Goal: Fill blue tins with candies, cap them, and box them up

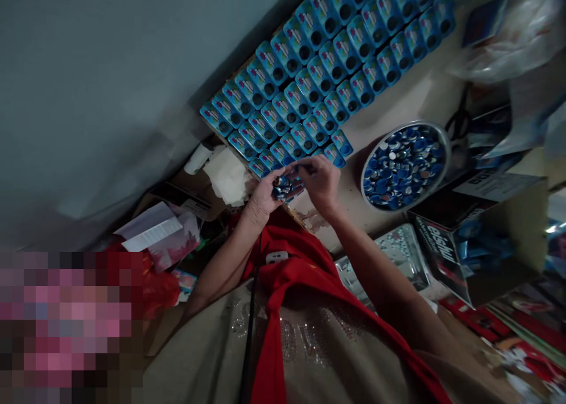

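My left hand [267, 193] is cupped, palm up, around several small round blue-and-silver discs [283, 187] that look like metal caps. Close beside it, my right hand [322, 183] has its fingers pinched together near the left fingertips; what they hold, if anything, is too dark to make out. Just beyond both hands, blue printed packs [303, 138] lie in long slanting rows on the table, each with a dark round spot at one end. To the right of the hands stands a round clear-rimmed bowl [363, 183] filled with similar blue and silver discs.
An open black carton [446, 262] with blue pieces inside stands at the right, beside a clear plastic tray [409, 245]. Scissors [460, 118] and plastic bags [517, 38] lie behind the bowl. Crumpled paper [227, 177] sits left of the hands. A pale wall [110, 68] borders the left.
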A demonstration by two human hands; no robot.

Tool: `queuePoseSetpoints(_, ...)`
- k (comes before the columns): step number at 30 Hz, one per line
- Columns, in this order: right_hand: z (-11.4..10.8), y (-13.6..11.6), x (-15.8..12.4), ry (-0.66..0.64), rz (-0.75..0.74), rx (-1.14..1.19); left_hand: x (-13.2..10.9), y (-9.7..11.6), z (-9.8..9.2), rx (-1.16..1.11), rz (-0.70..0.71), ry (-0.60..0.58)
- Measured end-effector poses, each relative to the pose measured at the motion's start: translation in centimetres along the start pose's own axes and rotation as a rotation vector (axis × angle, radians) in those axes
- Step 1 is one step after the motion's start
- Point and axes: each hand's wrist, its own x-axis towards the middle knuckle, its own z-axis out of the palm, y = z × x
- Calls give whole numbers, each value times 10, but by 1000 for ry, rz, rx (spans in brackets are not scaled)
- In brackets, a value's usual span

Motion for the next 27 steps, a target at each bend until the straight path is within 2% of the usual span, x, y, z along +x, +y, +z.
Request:
queuePoseSetpoints(2, -4, 5, 18, 43, 39, -27, -3, 5, 4, 19, 24, -23)
queuePoseSetpoints(4, -4, 7, 35, 43, 18, -59, -8, 15, 5, 37, 61, -26)
queuePoseSetpoints(9, 6, 15, 64, -23, -38, -212, -15, 43, -7, 64, 124, 1)
queuePoseSetpoints(12, 6, 23, 78, -40, 4, -261, -15, 49, -12, 97, 116, -7)
queuePoseSetpoints(16, -1, 22, 90, -91, 70, -304, -23, 51, -9, 136, 102, -25)
queuePoseSetpoints(19, -8, 11, 81, -98, 42, -284, -30, 50, -3, 146, 109, -7)
queuePoseSetpoints(23, -15, -9, 45, -30, -188, 44, -28, 37, 0, 152, 144, 48)
queuePoseSetpoints(27, -17, -21, 14, -115, -337, 307, -14, 17, 2, 66, 136, 179)
